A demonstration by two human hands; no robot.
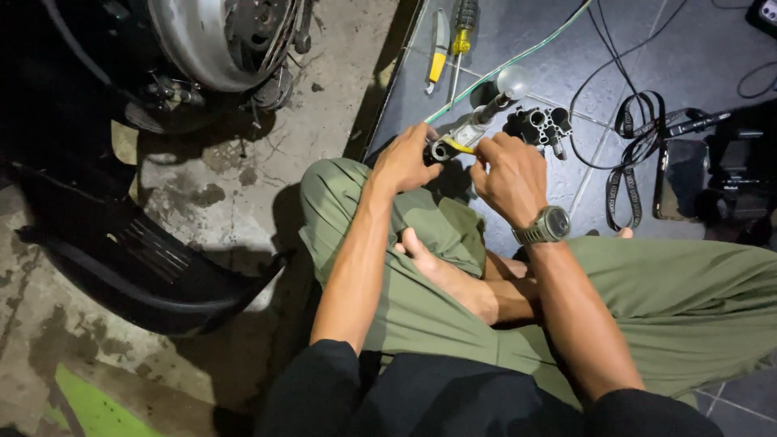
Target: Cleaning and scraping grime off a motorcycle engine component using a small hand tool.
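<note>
Seated cross-legged on the tiled floor (pixel 704 57), the person grips a small metal fitting (pixel 453 139) over the near knee. Left hand (pixel 402 159) fingers wrap its ring end; right hand (pixel 510 174) fingers pinch its yellow part. A slip could drop it against the socket cluster (pixel 540 125) just beyond, or tug the green wire (pixel 518 58).

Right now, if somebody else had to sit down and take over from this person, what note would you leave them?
Left hand: fingers closed around the ringed end of a small metal part.
Right hand: fingers pinching the same part from the other side, at a yellow piece.
The part is held just above the dark tiled floor, in front of the crossed legs.
Within reach: black socket holder, yellow-handled screwdrivers, black strap.
A scooter wheel stands to the left.
Nothing shows what is finished or left.
</note>
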